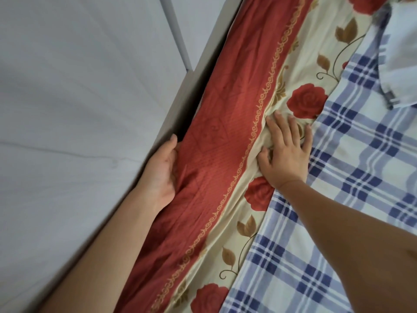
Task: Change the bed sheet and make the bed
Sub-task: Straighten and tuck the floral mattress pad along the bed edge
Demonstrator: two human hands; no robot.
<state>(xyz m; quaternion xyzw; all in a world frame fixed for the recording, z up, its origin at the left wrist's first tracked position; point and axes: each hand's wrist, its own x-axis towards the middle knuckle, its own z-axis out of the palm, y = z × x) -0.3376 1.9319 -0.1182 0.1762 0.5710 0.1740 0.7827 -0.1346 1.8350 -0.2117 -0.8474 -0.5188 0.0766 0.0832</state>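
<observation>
A floral bed sheet [228, 123] with a red border and cream field of red roses runs diagonally along the bed's left side. My left hand [161, 171] lies at the sheet's red edge beside the bed frame, fingers tucked down between sheet and frame. My right hand [286, 147] lies flat with spread fingers on the cream part, pressing a small fold of cloth. A blue and white checked cover [352, 177] lies over the sheet to the right.
A grey bed frame rail [191, 86] borders the sheet on the left. Beyond it is a pale wall [79, 98] with a thin metal pole [178, 35]. A light blue cloth [399, 53] lies at the top right.
</observation>
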